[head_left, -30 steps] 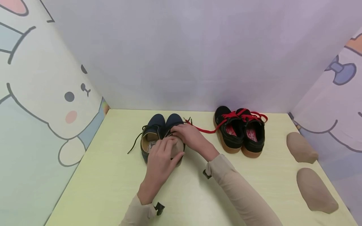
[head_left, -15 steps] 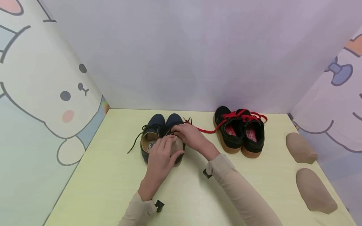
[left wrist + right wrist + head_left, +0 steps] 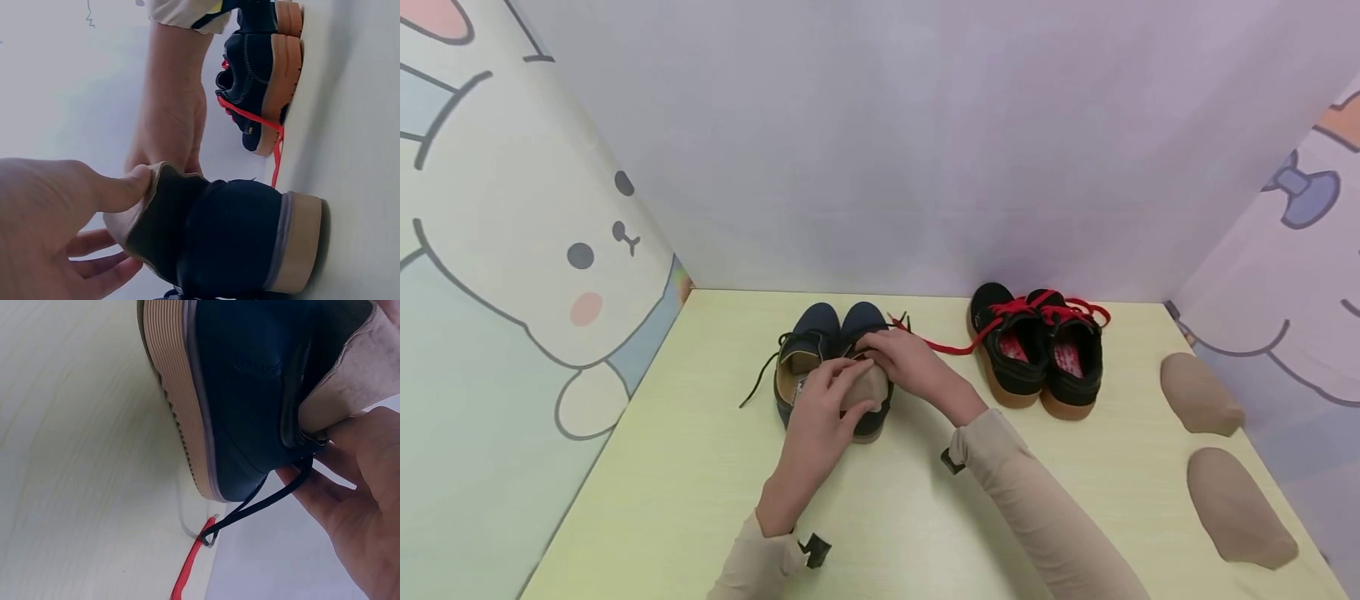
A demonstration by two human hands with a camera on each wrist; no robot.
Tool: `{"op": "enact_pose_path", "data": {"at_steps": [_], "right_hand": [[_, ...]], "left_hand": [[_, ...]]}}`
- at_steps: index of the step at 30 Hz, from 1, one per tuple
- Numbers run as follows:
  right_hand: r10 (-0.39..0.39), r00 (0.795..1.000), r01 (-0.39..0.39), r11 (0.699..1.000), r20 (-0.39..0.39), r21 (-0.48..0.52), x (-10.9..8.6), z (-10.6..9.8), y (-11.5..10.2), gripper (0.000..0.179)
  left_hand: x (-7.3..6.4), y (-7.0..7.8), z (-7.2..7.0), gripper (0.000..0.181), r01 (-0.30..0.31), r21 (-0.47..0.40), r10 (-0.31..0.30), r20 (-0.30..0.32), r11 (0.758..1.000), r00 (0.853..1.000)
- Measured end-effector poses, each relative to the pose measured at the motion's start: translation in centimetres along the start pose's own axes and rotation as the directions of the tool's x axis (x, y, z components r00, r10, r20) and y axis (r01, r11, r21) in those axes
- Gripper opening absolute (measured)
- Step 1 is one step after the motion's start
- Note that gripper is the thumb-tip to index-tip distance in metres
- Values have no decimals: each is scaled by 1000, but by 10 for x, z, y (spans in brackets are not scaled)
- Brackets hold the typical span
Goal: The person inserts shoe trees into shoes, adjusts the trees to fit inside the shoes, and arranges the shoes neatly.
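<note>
Two navy lace-up shoes stand side by side on the pale table, toes away from me. Into the right navy shoe (image 3: 862, 318) reaches a beige insole (image 3: 871, 388), its rear part bent up above the heel. My left hand (image 3: 815, 425) pinches the insole (image 3: 124, 220) between thumb and fingers. At the shoe's front opening, my right hand (image 3: 913, 365) grips the edge by the black lace, with the insole (image 3: 356, 378) close to its fingers. The insole's front end is hidden inside the shoe. The left navy shoe (image 3: 815, 322) is partly covered by my left hand.
Black shoes (image 3: 1071, 395) with red laces stand at the back right. One red lace (image 3: 951, 349) stretches towards the navy pair. Two more beige insoles (image 3: 1201, 393) lie by the right edge of the table (image 3: 910, 525). Patterned and plain walls enclose the back and sides.
My left hand has shifted slightly, and its thumb has drawn in against the insole, which now shows more above the shoe's heel. My right hand has hardly moved.
</note>
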State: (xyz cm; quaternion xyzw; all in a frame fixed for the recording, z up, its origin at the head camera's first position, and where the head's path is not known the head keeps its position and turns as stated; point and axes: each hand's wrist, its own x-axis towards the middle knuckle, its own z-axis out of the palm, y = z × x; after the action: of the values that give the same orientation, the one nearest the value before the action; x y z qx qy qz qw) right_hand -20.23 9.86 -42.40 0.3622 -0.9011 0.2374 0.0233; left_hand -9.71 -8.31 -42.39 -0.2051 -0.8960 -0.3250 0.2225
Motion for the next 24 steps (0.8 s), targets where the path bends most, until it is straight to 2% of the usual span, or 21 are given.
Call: {"op": "enact_pose_path", "data": {"at_steps": [6, 24], "right_hand": [[-1, 1000, 1, 1000, 5, 10, -1, -1, 1, 22], [-4, 1000, 4, 1000, 23, 11, -3, -3, 3, 25]], "left_hand": [[0, -4, 7, 56, -1, 24, 1, -14, 1000, 1000], [5, -17, 22, 56, -5, 91, 6, -4, 996, 1000]]}}
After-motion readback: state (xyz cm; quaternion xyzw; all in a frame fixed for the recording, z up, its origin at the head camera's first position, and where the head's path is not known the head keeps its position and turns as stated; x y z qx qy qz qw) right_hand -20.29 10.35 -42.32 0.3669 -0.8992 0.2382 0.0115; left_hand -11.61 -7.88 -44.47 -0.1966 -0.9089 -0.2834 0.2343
